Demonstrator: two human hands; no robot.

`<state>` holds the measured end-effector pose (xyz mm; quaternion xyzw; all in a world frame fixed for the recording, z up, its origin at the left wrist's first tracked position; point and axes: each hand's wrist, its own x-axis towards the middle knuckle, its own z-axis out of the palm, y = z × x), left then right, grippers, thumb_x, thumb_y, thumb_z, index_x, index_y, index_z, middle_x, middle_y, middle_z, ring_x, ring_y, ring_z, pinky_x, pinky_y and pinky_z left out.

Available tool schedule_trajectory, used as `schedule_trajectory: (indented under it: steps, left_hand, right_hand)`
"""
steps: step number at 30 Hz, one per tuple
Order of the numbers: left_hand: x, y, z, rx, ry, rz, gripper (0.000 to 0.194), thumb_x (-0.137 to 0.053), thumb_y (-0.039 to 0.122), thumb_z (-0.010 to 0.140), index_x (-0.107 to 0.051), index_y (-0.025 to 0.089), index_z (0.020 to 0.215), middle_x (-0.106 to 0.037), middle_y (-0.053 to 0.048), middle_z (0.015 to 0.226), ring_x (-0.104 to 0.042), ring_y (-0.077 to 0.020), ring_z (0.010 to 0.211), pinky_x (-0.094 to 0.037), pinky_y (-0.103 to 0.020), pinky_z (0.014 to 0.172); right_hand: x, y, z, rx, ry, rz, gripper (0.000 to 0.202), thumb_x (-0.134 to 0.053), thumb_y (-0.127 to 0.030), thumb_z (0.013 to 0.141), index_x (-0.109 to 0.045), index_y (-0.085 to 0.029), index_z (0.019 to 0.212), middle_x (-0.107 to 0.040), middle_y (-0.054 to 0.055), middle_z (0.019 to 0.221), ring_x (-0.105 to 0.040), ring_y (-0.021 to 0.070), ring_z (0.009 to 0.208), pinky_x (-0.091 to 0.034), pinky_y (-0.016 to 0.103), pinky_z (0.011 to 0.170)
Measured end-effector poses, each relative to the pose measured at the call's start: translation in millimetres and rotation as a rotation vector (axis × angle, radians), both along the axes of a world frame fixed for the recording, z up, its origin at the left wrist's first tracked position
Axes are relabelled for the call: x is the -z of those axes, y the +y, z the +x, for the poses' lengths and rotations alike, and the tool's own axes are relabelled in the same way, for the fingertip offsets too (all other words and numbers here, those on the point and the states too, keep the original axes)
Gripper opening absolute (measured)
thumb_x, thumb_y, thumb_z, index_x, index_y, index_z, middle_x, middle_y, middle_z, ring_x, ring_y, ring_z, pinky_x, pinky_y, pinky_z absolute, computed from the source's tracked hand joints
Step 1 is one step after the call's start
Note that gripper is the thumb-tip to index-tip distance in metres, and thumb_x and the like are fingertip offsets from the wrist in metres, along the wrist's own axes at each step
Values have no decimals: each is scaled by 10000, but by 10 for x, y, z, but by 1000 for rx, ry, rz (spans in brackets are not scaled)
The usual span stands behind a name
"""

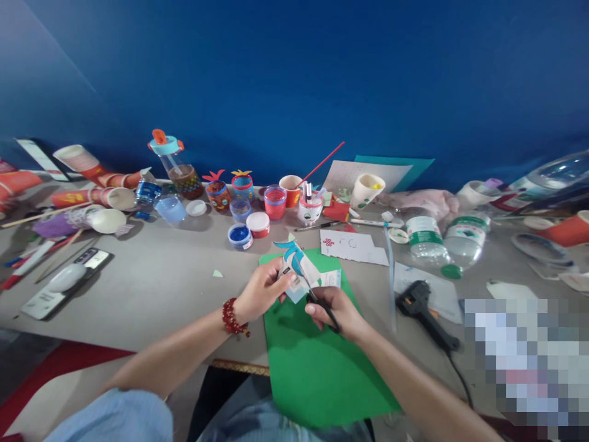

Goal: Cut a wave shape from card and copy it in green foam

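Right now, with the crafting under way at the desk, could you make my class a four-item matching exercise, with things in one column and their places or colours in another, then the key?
Things
1. Scissors
2. Glue gun
3. Bead bracelet
4. Large paper sheet

Places or colours
A. Bright green
B. Worn at the wrist of the left hand
C. Held in the right hand
D. Lying on the table with a cord attached

Right pairs: 1-C, 2-D, 3-B, 4-A.

On my feed I get soft light, the wall (294, 86) paler at upper left, stretched edges, blocky pixels lower right.
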<state>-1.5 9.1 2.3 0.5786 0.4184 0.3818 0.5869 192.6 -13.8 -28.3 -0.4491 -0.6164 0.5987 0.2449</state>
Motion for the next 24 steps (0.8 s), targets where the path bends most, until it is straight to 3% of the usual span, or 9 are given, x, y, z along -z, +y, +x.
schedule_trajectory:
  steps: [8,17,24]
  left_hand:
    - [-41,39,26,9,-3,34,289,-531,423,841,-471,161,734,-443,59,582,-404,-52,451,-341,-177,436]
    - [11,75,14,52,-13,17,281,-531,416,848,-476,157,754,-456,53,605,-396,-44,455,-339,-171,439]
    - [-19,43,23,29,-30,12,303,-550,440,833,-476,161,741,-452,54,598,-395,-46,456,-344,-170,433]
  right_hand:
    - [-24,10,-33,88,27,-15,580,-590,-728,663,-408,-190,545,-452,-41,387,-377,72,351,-257,197,373]
    - [-66,36,-29,36,8,-3,581,-584,-725,674,-454,-169,569,-496,-20,427,-399,73,381,-266,193,393]
    - [-23,12,-55,80,26,-10,579,-597,-720,664,-384,-195,547,-416,-52,399,-357,66,359,-238,195,371]
